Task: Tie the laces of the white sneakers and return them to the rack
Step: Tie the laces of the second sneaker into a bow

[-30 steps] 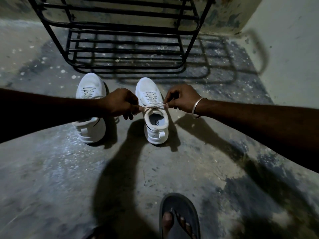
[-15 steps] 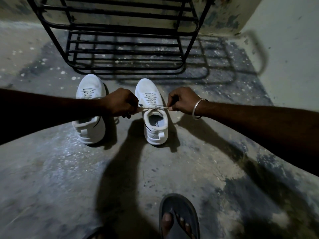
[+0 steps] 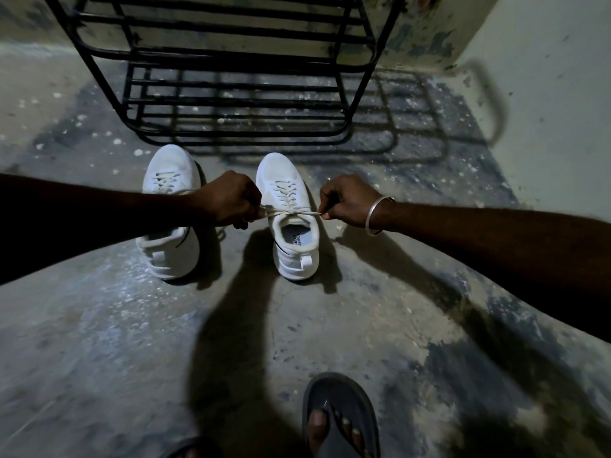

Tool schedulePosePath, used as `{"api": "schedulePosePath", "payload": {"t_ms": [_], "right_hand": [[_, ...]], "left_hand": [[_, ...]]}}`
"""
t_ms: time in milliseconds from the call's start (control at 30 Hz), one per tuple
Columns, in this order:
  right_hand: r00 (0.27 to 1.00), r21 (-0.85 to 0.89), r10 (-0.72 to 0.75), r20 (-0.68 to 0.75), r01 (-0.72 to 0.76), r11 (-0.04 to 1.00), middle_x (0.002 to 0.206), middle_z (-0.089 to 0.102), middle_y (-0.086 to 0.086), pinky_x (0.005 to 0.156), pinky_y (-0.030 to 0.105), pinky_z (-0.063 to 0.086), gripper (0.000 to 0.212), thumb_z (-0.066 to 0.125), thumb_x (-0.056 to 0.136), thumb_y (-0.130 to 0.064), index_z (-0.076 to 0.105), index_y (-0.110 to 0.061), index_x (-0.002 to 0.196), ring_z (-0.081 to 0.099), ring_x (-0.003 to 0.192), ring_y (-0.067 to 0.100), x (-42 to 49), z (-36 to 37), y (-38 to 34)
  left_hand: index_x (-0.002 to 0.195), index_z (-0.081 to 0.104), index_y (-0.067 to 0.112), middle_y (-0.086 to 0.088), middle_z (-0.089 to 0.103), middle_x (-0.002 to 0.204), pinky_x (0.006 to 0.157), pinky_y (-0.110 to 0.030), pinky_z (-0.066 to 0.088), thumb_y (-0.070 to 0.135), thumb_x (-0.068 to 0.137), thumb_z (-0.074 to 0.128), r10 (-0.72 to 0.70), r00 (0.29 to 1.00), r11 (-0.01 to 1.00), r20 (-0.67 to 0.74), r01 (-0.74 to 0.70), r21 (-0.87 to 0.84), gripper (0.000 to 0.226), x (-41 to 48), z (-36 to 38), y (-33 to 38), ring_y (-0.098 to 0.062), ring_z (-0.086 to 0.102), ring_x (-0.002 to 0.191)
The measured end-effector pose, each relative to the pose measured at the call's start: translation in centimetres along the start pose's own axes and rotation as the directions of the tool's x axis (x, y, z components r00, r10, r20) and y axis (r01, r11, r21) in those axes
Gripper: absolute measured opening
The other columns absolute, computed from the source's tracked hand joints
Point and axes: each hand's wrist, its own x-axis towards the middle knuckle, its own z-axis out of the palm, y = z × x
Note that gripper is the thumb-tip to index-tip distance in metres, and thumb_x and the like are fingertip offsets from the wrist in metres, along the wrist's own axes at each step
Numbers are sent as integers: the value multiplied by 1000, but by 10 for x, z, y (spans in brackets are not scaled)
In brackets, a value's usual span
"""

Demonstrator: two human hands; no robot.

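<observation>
Fingers (image 3: 330,203) of your left hand (image 3: 228,201) and right hand (image 3: 352,201) are pinching 1 white sneaker's (image 3: 292,249) laces (image 3: 291,212) taut; the rack (image 3: 231,54) is waiting.

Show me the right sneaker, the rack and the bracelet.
right sneaker (image 3: 279,173), head view, on its toe.
rack (image 3: 244,138), head view, on its lowest front bar.
bracelet (image 3: 369,217), head view, on the band's middle.

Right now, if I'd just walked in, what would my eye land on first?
The left hand and right hand each pinch a white lace, pulled taut across the right-hand white fabric sneaker on the grey concrete floor. A second white fabric sneaker stands to its left, partly behind the left forearm. Just beyond both looms a black metal-bar shoe rack.
</observation>
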Motion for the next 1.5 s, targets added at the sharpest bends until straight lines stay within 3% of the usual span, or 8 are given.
{"api": "schedulePosePath", "payload": {"t_ms": [433, 667, 833, 933, 1167, 1300, 1400, 1500], "right_hand": [[1000, 25, 14, -15, -14, 1000, 76, 70, -1, 59, 7, 44, 15, 76, 75, 1, 73, -13, 76, 61, 64, 0, 0, 0, -1], [994, 91, 24, 106, -34, 995, 94, 74, 3, 65, 16, 53, 22, 82, 74, -12, 74, -11, 94, 69, 84, 12, -3, -4, 3], [988, 265, 94, 119, -123, 956, 107, 71, 10, 71, 39, 63, 34, 77, 79, -11, 65, -9, 111, 69, 97, 24, -6, -3, -4], [962, 385, 200, 184, -257, 886, 106, 66, 20, 79, 49, 58, 45, 76, 81, -16, 55, -11, 121, 65, 85, 28, -7, 5, -15], [822, 343, 459, 337, -561, 753, 95, 59, 6, 65, 44, 61, 49, 75, 82, -37, 49, -16, 117, 67, 70, 28, -20, 26, -29], [792, 314, 468, 393, -594, 741, 87, 63, 9, 52, 39, 60, 26, 69, 88, -26, 60, -14, 109, 67, 62, 26, -24, 36, -40], [819, 314, 464, 338, -563, 765, 64, 63, 15, 31, 21, 45, 16, 59, 92, -5, 57, 2, 106, 59, 32, 20, -23, 39, -51], [854, 241, 497, 155, -521, 819, 86, 68, 18, 53, 21, 45, 20, 59, 88, -5, 62, 3, 106, 70, 65, 25, -18, 46, -54]], "left_hand": [[61, 69, 12, -10, 75, 62, 62, -23, 55, 10, 88, 71, -43, 999, 999, -4, 43, -25, 27, 2, 1, -3, -22, 75, 60], [81, 73, 14, 0, 77, 71, 60, -22, 59, 39, 86, 76, 24, 1000, 999, 17, -24, -22, 25, -11, -2, -10, -13, 75, 61], [98, 70, 14, 6, 75, 93, 68, -35, 64, 38, 78, 84, 7, 996, 997, -94, -14, -76, 34, -13, -6, -10, -18, 75, 74], [101, 69, 14, 3, 76, 95, 67, -32, 64, 37, 79, 83, -5, 996, 997, -85, -2, -83, 35, -11, -6, -10, -13, 74, 71], [116, 67, 14, -4, 69, 115, 86, -33, 54, 44, 79, 80, 89, 985, 974, -146, -55, 218, 50, -21, -6, -23, -20, 68, 101], [122, 63, 15, -13, 61, 124, 95, -37, 47, 48, 76, 81, -16, 969, 967, -247, 78, 243, 58, -32, -21, -44, -30, 58, 114], [128, 60, 15, -17, 53, 138, 105, -50, 44, 44, 79, 80, -123, 951, 963, -282, 183, 198, 60, -45, -29, -55, -35, 51, 125], [135, 57, 19, -16, 47, 148, 109, -55, 39, 48, 81, 76, -204, 932, 945, -300, 268, 190, 64, -56, -31, -63, -37, 47, 132]]}}
